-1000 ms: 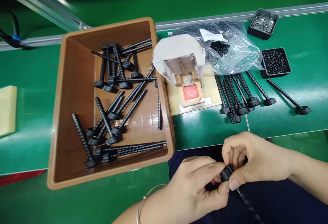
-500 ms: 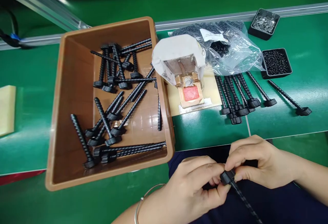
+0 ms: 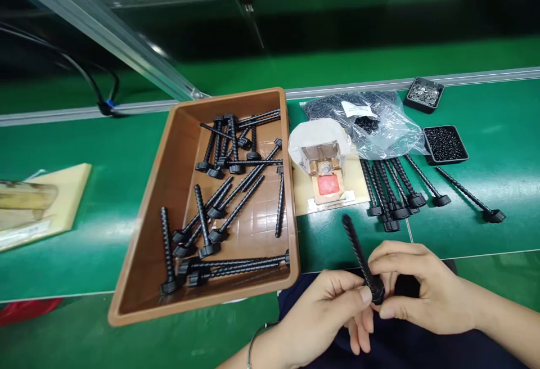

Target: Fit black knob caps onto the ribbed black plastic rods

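Black ribbed plastic, a long threaded rod with a flanged head (image 3: 361, 260), sits between both hands at the near edge of the bench, over my dark blue lap. My left hand (image 3: 327, 315) pinches the head from below with thumb and forefinger; my right hand (image 3: 415, 293) closes its fingertips on the same head from the other side. The shaft slants up and away, its tip over bare green mat.

My worry: both grips meet on that small head alone, so the long free shaft could lever it loose, and the rod would then drop into my lap or off the near edge. Its tip also points toward the tan fixture with the red pad (image 3: 324, 180); a careless swing could strike that.

Just left of my hands stands the brown plastic bin (image 3: 177, 189), its near right corner overhanging the bench edge, with more rods (image 3: 236, 200) loose inside; an elbow could nudge it. Right of the fixture lies a row of rods (image 3: 390, 194), one rod (image 3: 468, 194) apart. Behind them are a clear bag of black parts (image 3: 371, 124) and two small black trays (image 3: 445, 144), near the far rail. Open mat lies between my hands and the fixture, and along the right.
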A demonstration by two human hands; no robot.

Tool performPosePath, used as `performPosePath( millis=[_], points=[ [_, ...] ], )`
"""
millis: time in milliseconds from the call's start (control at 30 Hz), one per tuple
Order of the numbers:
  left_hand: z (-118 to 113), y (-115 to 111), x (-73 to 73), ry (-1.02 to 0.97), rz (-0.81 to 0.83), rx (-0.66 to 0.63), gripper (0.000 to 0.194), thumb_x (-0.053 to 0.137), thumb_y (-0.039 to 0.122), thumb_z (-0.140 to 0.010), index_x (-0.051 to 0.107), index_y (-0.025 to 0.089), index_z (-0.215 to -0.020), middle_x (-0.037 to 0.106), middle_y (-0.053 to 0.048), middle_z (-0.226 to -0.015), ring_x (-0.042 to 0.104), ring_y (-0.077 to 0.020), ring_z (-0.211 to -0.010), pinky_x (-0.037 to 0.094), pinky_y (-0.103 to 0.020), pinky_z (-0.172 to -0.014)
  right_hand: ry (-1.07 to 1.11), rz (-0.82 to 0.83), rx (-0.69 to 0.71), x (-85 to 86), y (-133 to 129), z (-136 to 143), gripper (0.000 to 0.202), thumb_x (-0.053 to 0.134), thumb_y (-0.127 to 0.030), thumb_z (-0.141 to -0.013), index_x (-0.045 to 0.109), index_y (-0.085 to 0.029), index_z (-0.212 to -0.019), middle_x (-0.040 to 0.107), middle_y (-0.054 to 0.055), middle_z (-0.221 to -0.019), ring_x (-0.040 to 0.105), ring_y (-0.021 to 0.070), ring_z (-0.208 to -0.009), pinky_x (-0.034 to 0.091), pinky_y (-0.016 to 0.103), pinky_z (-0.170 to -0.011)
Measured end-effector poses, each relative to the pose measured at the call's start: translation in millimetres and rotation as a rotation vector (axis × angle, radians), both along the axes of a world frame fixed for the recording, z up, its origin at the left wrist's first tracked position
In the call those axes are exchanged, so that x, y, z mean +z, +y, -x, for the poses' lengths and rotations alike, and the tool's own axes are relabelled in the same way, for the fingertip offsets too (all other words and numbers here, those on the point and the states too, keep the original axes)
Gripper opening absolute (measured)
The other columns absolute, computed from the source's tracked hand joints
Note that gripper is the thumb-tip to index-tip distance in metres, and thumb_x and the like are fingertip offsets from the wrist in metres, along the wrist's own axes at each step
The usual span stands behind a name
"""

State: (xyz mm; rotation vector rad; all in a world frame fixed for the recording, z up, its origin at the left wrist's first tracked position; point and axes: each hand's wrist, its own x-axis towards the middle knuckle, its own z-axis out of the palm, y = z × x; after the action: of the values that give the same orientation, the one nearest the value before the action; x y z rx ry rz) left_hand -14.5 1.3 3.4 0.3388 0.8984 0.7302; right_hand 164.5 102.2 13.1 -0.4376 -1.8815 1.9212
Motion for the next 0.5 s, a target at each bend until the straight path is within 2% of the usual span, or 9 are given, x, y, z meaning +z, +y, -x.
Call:
performPosePath(
  millis=[133,200,333,400,433,500],
  points=[
    [-1,-4,-1.7,-0.102,0.04,0.072,0.055,0.074,0.062,-0.075,0.058,0.01,-0.065,0.057,-0.002,-0.054,0.053,-0.0071,-0.042,0.04,-0.014,-0.039,-0.036,0.021,-0.006,2.5,-5,9,0.049,0.065,-0.059,-0.107,0.068,-0.013,-0.092,0.055,0.006,-0.087,0.052,0.0186,-0.067,0.045,0.028,-0.06],
    [-1,-6,-1.1,-0.099,0.02,0.075,0.059,0.07,0.066,-0.077,0.058,0.009,-0.066,0.057,-0.003,-0.054,0.054,-0.0079,-0.043,0.041,-0.015,-0.04,-0.049,0.021,-0.03,2.8,-8,13,0.049,0.066,-0.06,-0.106,0.067,-0.014,-0.089,0.054,0.004,-0.083,0.051,0.0188,-0.066,0.043,0.028,-0.059],
    [3,-7,1.0,0.056,-0.084,-0.042,0.065,0.059,0.076,-0.078,0.052,0.012,-0.066,0.055,-0.004,-0.054,0.05,-0.0076,-0.044,0.04,-0.016,-0.044,-0.032,-0.065,-0.072,7.1,-11,18,0.046,0.06,-0.055,-0.11,0.064,-0.014,-0.09,0.052,0.003,-0.081,0.05,0.018,-0.064,0.041,0.027,-0.057],
    [9,-6,4.4,0.255,-0.249,-0.137,0.06,0.049,0.069,-0.089,0.053,0.013,-0.068,0.056,-0.005,-0.057,0.053,-0.0096,-0.049,0.042,-0.018,-0.049,-0.026,-0.17,-0.068,11.7,-8,18,0.047,0.054,-0.054,-0.113,0.064,-0.014,-0.09,0.052,0.003,-0.08,0.05,0.0188,-0.064,0.04,0.028,-0.056],
    [13,-5,7.6,0.387,-0.408,-0.149,0.056,0.044,0.061,-0.095,0.057,0.013,-0.071,0.058,-0.006,-0.06,0.055,-0.0109,-0.053,0.044,-0.019,-0.051,-0.027,-0.23,-0.079,14.3,-6,15,0.045,0.051,-0.052,-0.114,0.064,-0.015,-0.093,0.053,0.004,-0.08,0.052,0.0196,-0.065,0.041,0.029,-0.056],
    [26,-6,18.7,0.692,-0.79,-0.081,0.038,0.042,0.041,-0.1,0.065,0.015,-0.087,0.065,-0.008,-0.071,0.061,-0.0128,-0.062,0.048,-0.021,-0.059,-0.065,-0.347,-0.144,18.5,1,7,0.033,0.05,-0.045,-0.115,0.063,-0.017,-0.103,0.055,0.004,-0.085,0.055,0.0212,-0.069,0.043,0.029,-0.058]
  ],
)
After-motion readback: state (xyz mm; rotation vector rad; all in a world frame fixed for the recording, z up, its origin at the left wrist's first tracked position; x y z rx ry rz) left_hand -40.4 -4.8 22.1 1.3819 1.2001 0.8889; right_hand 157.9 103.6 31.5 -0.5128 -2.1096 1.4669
